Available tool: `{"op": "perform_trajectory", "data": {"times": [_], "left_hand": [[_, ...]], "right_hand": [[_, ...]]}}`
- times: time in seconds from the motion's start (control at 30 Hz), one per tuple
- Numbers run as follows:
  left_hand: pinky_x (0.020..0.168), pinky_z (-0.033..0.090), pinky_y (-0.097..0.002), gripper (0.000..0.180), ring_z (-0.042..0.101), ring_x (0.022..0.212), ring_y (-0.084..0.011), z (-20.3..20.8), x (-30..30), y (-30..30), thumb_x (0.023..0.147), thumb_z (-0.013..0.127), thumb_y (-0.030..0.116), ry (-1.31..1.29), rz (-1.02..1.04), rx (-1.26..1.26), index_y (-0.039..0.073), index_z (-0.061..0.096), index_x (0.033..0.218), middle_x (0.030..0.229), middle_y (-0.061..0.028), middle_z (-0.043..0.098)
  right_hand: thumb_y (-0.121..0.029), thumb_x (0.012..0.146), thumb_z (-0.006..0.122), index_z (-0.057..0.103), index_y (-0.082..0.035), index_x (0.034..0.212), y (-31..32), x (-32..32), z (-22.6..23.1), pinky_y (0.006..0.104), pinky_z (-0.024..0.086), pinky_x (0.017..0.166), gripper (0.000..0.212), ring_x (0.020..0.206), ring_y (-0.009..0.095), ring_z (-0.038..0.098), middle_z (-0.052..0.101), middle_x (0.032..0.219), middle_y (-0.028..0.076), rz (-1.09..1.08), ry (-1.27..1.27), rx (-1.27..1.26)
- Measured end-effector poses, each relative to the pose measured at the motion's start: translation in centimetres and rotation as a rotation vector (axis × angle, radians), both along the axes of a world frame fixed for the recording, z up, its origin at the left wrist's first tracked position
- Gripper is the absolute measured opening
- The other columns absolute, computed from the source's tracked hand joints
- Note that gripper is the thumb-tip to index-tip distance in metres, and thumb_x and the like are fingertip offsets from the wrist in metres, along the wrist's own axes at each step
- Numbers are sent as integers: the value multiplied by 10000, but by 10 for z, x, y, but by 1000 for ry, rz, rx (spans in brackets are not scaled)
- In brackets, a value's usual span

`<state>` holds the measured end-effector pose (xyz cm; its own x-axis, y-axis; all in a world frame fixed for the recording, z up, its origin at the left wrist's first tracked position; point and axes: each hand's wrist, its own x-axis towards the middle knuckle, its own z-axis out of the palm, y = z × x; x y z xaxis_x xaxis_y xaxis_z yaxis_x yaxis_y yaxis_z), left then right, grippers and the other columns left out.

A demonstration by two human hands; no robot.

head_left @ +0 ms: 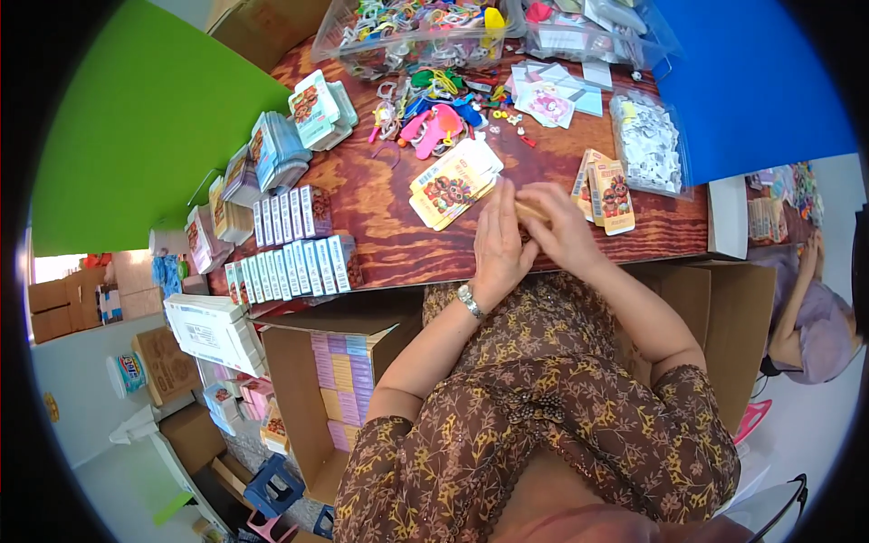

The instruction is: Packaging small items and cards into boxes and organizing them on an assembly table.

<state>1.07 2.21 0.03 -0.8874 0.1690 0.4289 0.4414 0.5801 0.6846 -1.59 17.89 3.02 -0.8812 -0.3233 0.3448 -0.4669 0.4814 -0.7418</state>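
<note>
My left hand [500,249] and my right hand [563,226] meet at the table's near edge around a small yellow-orange carton [530,212], mostly covered by my fingers. My left fingers lie straight and close together along its left side. On the right, my fingers curl over the carton from above. Just left of my hands lies a fanned pile of flat yellow cartons [453,185] with a printed picture. Two or three yellow cartons [612,197] rest to the right of my hands.
Filled small boxes [294,267] stand in rows at left, beside stacks of flat cartons [276,149]. Colourful trinkets [434,127] and cards [548,98] lie behind. Clear bins [416,50] and a tray of white packets [650,145] edge the table. An open cardboard box [308,425] sits below.
</note>
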Motion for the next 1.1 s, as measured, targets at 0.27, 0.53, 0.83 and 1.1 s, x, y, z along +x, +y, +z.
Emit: {"op": "perform_trajectory", "data": {"times": [0.27,0.53,0.83,1.1], "left_hand": [[1084,327,-655,943,340,1431,-415,-13,-56,-68,802,798,377,-92,244,-534,-68,328,1488,1502,-261,398],[987,429,-619,1100,459,1293,-401,-13,-71,-79,678,886,408,-371,158,-502,-58,317,1496,1451,-202,440],[935,456,-601,1175,510,1205,-393,-5,-79,-76,616,927,410,-315,157,-649,-66,310,1494,1389,-204,476],[917,471,-580,1179,533,1166,-401,-19,-77,-84,595,948,374,-335,144,-529,-73,315,1483,1288,-208,506]], "right_hand": [[-148,938,663,604,-45,1311,73,-70,-10,437,482,986,392,1141,383,598,616,1248,182,-93,38,348],[-151,906,700,545,-81,1389,32,-48,10,436,469,1007,512,1198,358,557,578,1314,162,-35,199,365],[-155,913,686,539,-116,1420,9,-32,9,438,485,998,529,1169,344,581,588,1306,152,52,141,350],[-132,884,698,568,-82,1354,9,-28,6,430,493,966,490,1137,322,594,597,1275,128,48,182,312]]}}
